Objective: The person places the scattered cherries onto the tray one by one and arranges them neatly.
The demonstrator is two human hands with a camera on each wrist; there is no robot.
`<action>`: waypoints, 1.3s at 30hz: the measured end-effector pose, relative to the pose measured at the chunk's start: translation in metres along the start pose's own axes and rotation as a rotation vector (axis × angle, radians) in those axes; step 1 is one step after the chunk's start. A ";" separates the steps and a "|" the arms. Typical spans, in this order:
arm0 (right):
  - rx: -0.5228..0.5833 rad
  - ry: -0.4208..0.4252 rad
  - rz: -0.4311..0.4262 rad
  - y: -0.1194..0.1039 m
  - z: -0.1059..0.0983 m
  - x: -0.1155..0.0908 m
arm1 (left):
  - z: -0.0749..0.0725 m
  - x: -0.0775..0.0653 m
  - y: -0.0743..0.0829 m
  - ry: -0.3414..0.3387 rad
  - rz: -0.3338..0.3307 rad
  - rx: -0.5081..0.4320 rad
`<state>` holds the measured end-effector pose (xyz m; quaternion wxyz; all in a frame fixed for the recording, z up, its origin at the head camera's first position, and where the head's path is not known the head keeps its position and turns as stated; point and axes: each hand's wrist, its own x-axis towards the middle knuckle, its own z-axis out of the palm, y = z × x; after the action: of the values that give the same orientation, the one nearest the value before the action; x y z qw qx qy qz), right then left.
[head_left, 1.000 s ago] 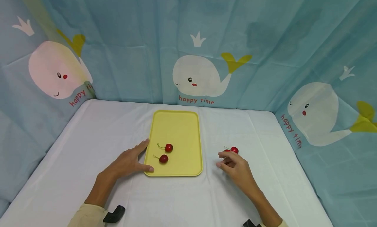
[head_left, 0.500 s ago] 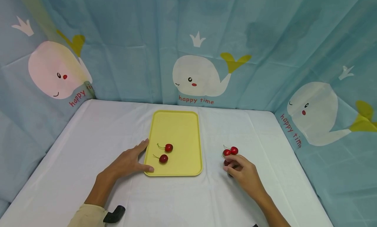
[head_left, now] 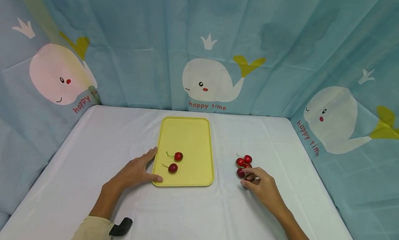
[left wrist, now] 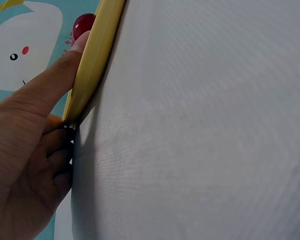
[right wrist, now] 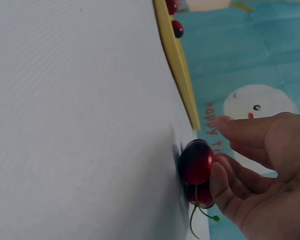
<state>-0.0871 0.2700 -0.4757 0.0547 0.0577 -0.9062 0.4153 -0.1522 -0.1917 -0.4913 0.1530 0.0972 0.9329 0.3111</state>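
My left hand (head_left: pixel 134 171) rests against the near left corner of a yellow tray (head_left: pixel 187 136), thumb over its near rim and index finger spread along its left edge. On the tray lie two red cherries with stems, one cherry (head_left: pixel 178 156) a little farther back than the other cherry (head_left: pixel 173 168). My right hand (head_left: pixel 261 186) reaches to a small cluster of cherries (head_left: pixel 240 162) right of the tray. In the right wrist view its fingertips (right wrist: pixel 219 182) are right at a dark red cherry (right wrist: pixel 196 162), with the thumb raised apart; the hand partly hides the cluster in the head view.
A white cloth (head_left: pixel 187 212) covers the table. Blue curtains (head_left: pixel 140 60) printed with whales hang behind and at both sides. A black strap piece (head_left: pixel 121 227) sticks out from the left sleeve (head_left: pixel 93 228).
My right hand has moved slightly right and toward the near side along the cluster, uncovering more cherries. My left hand and the tray have stayed put.
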 end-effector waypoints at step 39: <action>-0.276 -0.162 0.118 -0.001 -0.007 -0.011 | -0.001 -0.002 -0.002 0.003 0.023 -0.012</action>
<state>-0.0760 0.2753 -0.4716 -0.0358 0.0297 -0.9579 0.2833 -0.1511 -0.1944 -0.4916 0.1484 0.1065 0.9302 0.3184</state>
